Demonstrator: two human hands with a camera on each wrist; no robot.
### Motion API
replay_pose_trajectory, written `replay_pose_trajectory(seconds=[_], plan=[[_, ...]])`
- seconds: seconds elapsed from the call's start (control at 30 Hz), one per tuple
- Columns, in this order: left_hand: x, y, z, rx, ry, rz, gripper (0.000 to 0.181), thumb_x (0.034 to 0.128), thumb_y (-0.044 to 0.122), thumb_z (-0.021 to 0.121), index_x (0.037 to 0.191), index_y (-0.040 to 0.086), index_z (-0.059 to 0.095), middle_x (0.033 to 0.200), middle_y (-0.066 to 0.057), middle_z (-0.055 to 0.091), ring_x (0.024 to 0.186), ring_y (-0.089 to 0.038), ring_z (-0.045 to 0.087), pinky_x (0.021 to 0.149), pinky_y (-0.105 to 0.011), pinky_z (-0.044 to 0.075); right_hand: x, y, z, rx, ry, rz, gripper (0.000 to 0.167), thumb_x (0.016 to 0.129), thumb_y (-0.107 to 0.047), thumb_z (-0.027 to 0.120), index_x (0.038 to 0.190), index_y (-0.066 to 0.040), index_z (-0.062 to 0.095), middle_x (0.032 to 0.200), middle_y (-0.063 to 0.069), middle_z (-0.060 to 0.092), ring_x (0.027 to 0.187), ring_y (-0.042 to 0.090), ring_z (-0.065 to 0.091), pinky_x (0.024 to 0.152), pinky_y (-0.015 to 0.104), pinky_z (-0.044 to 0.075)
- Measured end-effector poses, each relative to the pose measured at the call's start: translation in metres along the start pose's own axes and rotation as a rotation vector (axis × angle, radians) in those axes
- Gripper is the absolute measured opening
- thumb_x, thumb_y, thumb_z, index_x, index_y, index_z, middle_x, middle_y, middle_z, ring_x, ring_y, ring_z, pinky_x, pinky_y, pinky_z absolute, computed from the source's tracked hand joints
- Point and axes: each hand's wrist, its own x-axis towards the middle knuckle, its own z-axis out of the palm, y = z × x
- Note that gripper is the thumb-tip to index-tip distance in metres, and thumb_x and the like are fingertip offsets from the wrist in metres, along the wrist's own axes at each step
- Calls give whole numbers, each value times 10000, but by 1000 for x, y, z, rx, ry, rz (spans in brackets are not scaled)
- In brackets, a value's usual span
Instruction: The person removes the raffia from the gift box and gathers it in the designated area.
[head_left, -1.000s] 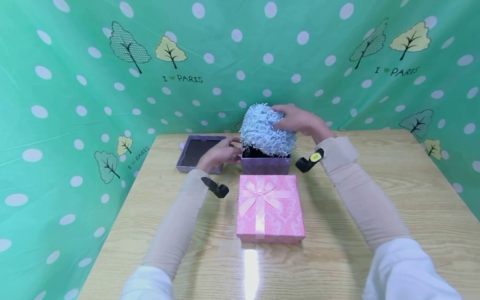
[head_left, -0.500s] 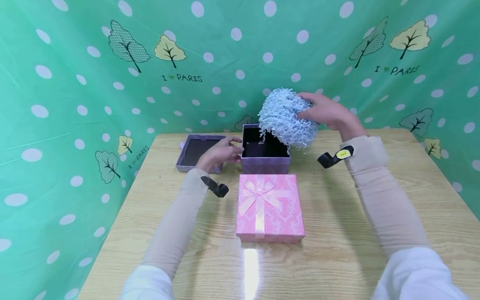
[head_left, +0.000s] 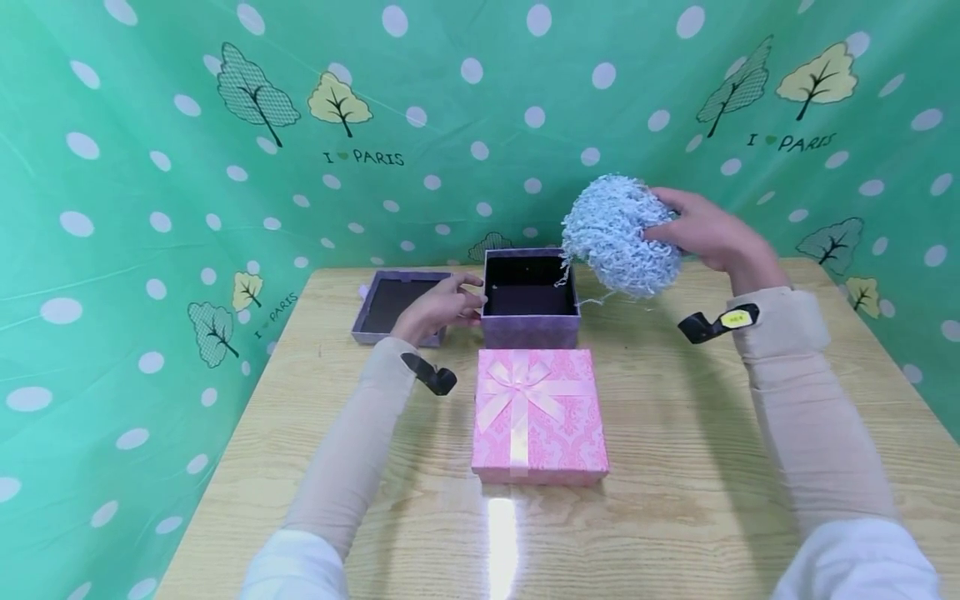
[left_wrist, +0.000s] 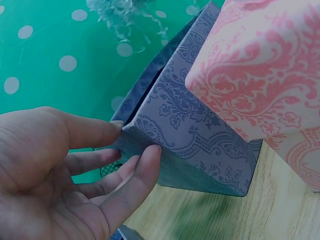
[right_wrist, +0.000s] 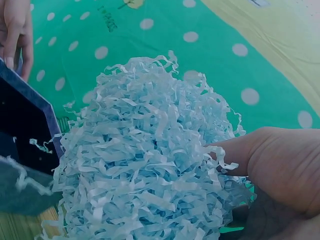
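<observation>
My right hand (head_left: 708, 229) grips a large clump of light blue crinkled paper shreds (head_left: 618, 237). The clump hangs in the air above and to the right of the purple box (head_left: 531, 332), trailing a few loose strands near its rim. My left hand (head_left: 441, 307) touches the near left corner of this box with its fingertips. In the left wrist view, one fingertip of the left hand (left_wrist: 65, 160) lies at the box's top corner. The box has no lid on, and its black inside shows with a few tiny scraps. Some right-hand fingers are hidden behind the shreds.
A purple lid (head_left: 366, 325) lies inside-up left of the box, partly behind my left hand. A pink gift box (head_left: 558, 433) with a ribbon bow sits directly in front. The wooden table (head_left: 675, 517) meets a green dotted curtain (head_left: 480, 75) behind and at both sides.
My right hand has lifted the blue paper shreds out of the purple box and carried them up and to the right. The left hand has stayed at the box.
</observation>
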Motion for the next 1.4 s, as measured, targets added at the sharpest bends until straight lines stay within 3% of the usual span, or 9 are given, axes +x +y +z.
replay_pose_trajectory(seconds=[0.1,0.23,0.43,0.53,0.63,0.8,0.9,1.03,1.4], plan=[[0,0,0,-3,-2,-3,499,962,61,541,1417,71,336,1395,-263,413,807,-203,572,1028,-497,451,-5,9,-6,7,20,6,653,971,-118,518,1534,-154,188,1467,165,315,1132,162,506,806,178,527],[-1,0,0,-10,-1,-5,501,961,56,541,1417,71,334,1396,-263,414,802,-195,571,1020,-489,460,-11,21,-13,20,29,24,651,977,-131,513,1536,-148,179,1439,163,326,975,32,556,785,190,542],[-2,2,0,-12,-2,-12,503,962,61,542,1419,72,332,1402,-261,415,818,-203,567,1028,-494,453,-16,37,-19,-3,37,74,671,990,-169,500,1544,-140,123,1461,210,294,930,14,556,779,199,546],[-2,2,0,1,-2,-14,506,967,69,538,1427,77,328,1403,-254,415,826,-203,569,1040,-500,441,-17,47,-19,-34,39,85,665,991,-177,498,1541,-125,128,1458,231,302,958,66,556,775,214,547],[-2,2,0,8,-1,-13,506,969,74,536,1430,83,329,1404,-246,416,836,-203,574,1049,-506,430,-16,58,-19,-65,41,108,673,992,-195,497,1542,-122,117,1492,247,260,1091,235,545,821,285,550],[-3,2,0,16,2,-13,503,971,82,535,1431,89,333,1391,-236,418,832,-205,576,1058,-514,416,-15,81,-19,-84,31,165,757,993,-226,495,1537,-109,-19,1581,241,-24,1364,499,234,1026,572,413],[-3,2,1,13,2,-13,499,971,78,533,1428,88,334,1383,-233,417,831,-203,574,1057,-511,418,-14,94,-16,-91,29,194,774,986,-202,497,1529,-80,-41,1568,270,-54,1389,533,114,1068,661,288],[-3,2,1,7,8,-10,488,972,76,532,1421,87,341,1360,-222,428,850,-218,572,1058,-514,416,-12,111,-10,-131,35,228,766,973,-173,502,1523,-33,-12,1552,306,-28,1389,547,53,1086,690,198],[-1,0,0,-14,12,-18,496,957,59,551,1411,91,355,1289,-185,458,836,-218,582,1058,-519,418,-6,139,7,-371,76,242,689,911,-84,498,1474,94,143,1488,384,136,1342,569,158,1094,662,218]])
